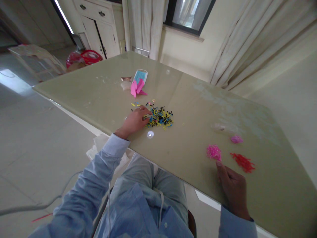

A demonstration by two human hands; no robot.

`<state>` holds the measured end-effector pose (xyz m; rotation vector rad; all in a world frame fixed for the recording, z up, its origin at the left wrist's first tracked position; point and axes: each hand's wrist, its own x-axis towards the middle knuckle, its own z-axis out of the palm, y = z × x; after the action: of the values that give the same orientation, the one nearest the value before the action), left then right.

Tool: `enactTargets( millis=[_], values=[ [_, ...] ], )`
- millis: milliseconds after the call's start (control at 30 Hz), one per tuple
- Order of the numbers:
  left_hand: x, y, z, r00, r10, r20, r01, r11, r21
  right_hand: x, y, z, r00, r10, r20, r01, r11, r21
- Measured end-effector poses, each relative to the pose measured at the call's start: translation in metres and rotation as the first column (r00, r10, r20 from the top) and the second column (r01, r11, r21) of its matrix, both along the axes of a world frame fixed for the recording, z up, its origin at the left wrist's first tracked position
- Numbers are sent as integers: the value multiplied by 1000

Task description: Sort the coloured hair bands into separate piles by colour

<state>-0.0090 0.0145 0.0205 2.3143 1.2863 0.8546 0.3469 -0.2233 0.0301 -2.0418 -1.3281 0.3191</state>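
A loose pile of yellow, black and blue small bands (160, 118) lies on the table. My left hand (137, 120) rests at the pile's left side with fingers curled; whether a band is between its fingertips is too small to tell. Over at the right, my right hand (231, 185) is closed, thumb tip at the near edge of a pink heap of bands (214, 152); anything pinched there is hidden. A red heap (243, 162) lies just beyond that hand, and a purple-pink bundle (236, 139) sits farther back. Near my left hand is a small round white object (150, 134).
Toward the back of the greenish table (188, 148) lie a blue face mask (141, 76), folded pink paper (137, 88) and a small brown-and-white item (126, 79). A clear plastic piece (223, 127) is at the right. The table's near edge runs before my lap.
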Motion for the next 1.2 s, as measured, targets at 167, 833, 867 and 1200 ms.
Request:
enactTargets(
  millis=[167, 833, 867, 1200],
  values=[
    [3, -2, 2, 997, -39, -73, 42, 998, 46, 1, 0, -2, 1000, -6, 1, 5, 1000, 16],
    [26, 1, 14, 941, -45, -335, 38, 999, -28, 2, -1, -2, 1000, 4, -1, -4, 1000, 22],
    [26, 2, 14, 943, -49, -329, 44, 999, -21, 2, 0, -2, 1000, 6, -4, -6, 1000, 25],
    [20, -4, 18, 969, 44, -243, -35, 999, 41, 3, 1, -4, 1000, 24, -3, -24, 999, 40]
  ],
)
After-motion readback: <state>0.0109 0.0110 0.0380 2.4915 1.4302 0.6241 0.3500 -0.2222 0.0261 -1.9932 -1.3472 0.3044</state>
